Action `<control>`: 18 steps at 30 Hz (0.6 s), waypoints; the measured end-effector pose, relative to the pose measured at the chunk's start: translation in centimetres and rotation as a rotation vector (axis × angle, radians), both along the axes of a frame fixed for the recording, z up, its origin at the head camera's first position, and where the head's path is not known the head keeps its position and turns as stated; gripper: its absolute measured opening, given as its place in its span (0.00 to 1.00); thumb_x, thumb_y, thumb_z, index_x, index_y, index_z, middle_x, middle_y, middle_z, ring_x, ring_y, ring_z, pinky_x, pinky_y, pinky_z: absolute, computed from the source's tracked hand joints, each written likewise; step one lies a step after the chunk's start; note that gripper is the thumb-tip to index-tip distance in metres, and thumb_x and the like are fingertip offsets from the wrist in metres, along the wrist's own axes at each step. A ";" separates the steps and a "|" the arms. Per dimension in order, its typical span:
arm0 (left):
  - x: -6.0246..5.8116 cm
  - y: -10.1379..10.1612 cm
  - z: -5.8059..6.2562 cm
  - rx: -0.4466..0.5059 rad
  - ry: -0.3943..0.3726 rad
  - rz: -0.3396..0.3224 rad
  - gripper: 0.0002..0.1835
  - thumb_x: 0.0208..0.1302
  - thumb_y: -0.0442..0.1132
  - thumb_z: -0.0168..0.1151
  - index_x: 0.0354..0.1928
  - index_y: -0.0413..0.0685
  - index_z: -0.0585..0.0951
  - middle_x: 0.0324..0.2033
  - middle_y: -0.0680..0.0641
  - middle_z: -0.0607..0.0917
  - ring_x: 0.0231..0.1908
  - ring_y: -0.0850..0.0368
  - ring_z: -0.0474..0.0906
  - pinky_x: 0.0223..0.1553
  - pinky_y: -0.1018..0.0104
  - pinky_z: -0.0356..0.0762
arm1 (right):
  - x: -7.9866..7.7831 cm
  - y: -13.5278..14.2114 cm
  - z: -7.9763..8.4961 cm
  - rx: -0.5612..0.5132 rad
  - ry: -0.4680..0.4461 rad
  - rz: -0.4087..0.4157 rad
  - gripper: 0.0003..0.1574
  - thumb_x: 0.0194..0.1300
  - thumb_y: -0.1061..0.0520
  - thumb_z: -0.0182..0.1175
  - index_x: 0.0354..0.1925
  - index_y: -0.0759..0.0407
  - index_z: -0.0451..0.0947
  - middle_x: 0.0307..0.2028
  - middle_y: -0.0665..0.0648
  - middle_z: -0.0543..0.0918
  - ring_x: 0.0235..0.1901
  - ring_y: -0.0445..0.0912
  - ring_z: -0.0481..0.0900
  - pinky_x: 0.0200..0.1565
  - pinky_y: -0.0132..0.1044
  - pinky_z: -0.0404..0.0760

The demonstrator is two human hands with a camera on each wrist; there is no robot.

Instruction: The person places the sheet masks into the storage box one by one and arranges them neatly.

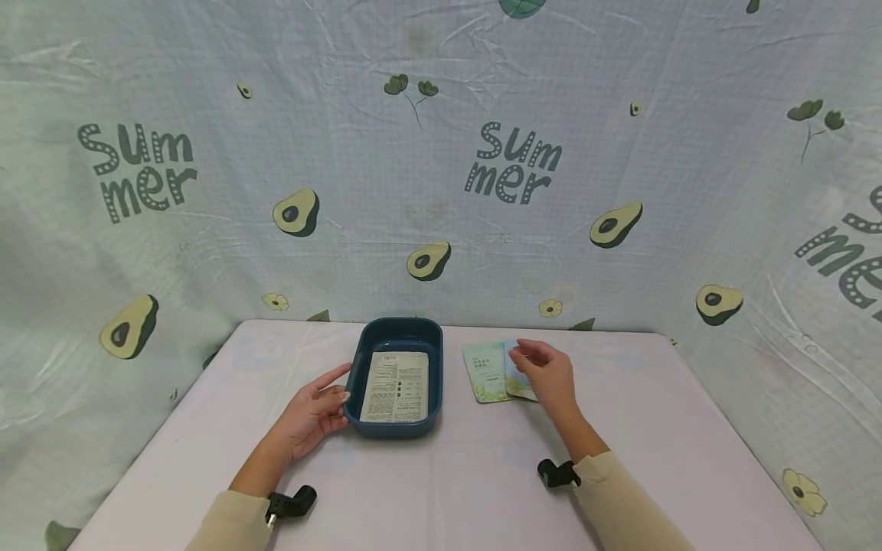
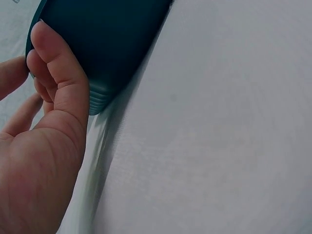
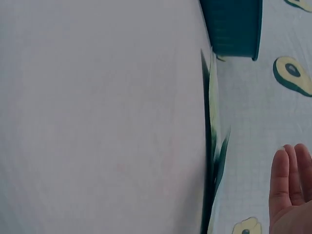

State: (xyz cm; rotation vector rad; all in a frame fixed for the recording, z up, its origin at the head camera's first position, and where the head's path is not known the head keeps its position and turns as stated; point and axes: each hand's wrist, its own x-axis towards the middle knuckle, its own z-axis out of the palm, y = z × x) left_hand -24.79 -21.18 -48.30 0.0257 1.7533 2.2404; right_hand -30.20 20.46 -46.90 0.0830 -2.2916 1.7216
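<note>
A dark teal rectangular tray (image 1: 432, 383) stands on the table with a cream, text-covered packet (image 1: 395, 386) lying flat inside. My left hand (image 1: 310, 417) is at the tray's left wall, its fingers relaxed and thumb tip right at the rim; the left wrist view has the thumb against the tray's outer side (image 2: 112, 34). To the right lie a light green flat packet (image 1: 486, 373) and a bluish packet (image 1: 517, 376), side by side and overlapping. My right hand (image 1: 551, 379) hovers over the bluish packet, partly covering it. In the right wrist view its fingers (image 3: 279, 178) are nearly straight, above the packet edges (image 3: 214, 131).
The table (image 1: 475, 490) has a pale cover. Behind it and at both sides hangs a whitish curtain (image 1: 358, 252) printed with avocados and lettering. Black wrist cameras (image 1: 292, 502) sit on both wrists, close over the table.
</note>
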 end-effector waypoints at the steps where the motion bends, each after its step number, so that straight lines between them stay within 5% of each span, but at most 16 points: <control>1: 0.0 0.0 0.0 0.001 0.000 0.000 0.37 0.76 0.32 0.54 0.81 0.51 0.54 0.45 0.51 0.81 0.34 0.62 0.80 0.39 0.70 0.84 | -0.1 0.2 -0.1 0.004 0.000 -0.004 0.25 0.66 0.48 0.70 0.57 0.59 0.84 0.49 0.62 0.89 0.38 0.39 0.87 0.40 0.25 0.82; 7: 0.0 -0.1 0.0 -0.006 0.000 0.011 0.37 0.75 0.32 0.56 0.81 0.51 0.54 0.45 0.51 0.81 0.32 0.63 0.79 0.38 0.70 0.84 | -0.7 1.1 -0.4 0.005 0.009 -0.029 0.23 0.66 0.49 0.70 0.55 0.61 0.85 0.50 0.63 0.89 0.39 0.32 0.83 0.41 0.24 0.82; 18: -0.1 -0.1 -0.3 -0.005 0.005 0.002 0.37 0.76 0.33 0.56 0.81 0.52 0.54 0.45 0.51 0.82 0.32 0.63 0.79 0.38 0.70 0.84 | -1.9 3.1 -0.7 0.064 -0.047 -0.036 0.28 0.68 0.45 0.68 0.58 0.61 0.83 0.56 0.60 0.86 0.53 0.47 0.82 0.45 0.20 0.78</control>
